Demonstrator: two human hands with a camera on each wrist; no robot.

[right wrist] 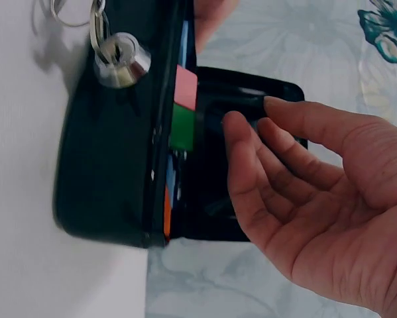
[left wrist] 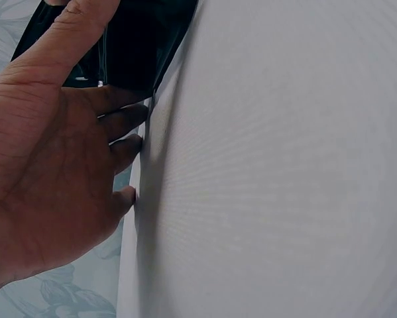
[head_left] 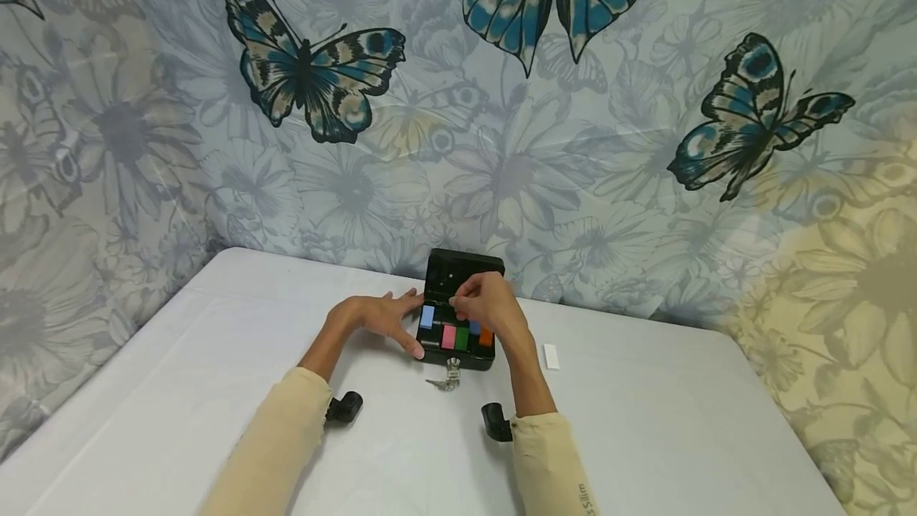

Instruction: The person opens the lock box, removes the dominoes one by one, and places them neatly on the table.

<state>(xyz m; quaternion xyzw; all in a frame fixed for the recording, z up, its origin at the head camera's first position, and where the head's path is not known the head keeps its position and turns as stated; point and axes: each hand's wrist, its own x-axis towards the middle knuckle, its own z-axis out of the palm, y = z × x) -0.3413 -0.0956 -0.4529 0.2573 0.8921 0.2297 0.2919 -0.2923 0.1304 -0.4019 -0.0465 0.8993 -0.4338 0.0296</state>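
Observation:
A black cash box (head_left: pixel 476 361) stands near the table's back edge, its lid (head_left: pixel 466 260) raised. Inside sit a light blue piece (head_left: pixel 427 316), a pink piece (head_left: pixel 449 336), a green piece (head_left: pixel 462 339), an orange piece (head_left: pixel 486 337) and a darker blue piece. My left hand (head_left: pixel 380 315) rests against the box's left side, thumb at the front corner and the other fingers spread toward the back. Over the box's back part hovers my right hand (head_left: pixel 490 301), fingers loosely bent; the right wrist view shows nothing between them. Keys (right wrist: pixel 100 30) hang from the front lock (right wrist: pixel 123 59).
A small white block (head_left: pixel 551 357) lies on the white-covered table (head_left: pixel 645 420), right of the box. Behind the table hangs a butterfly-patterned backdrop (head_left: pixel 573 245). Dark wrist-worn devices stick out by the left sleeve (head_left: pixel 275 440) and the right sleeve (head_left: pixel 552 460).

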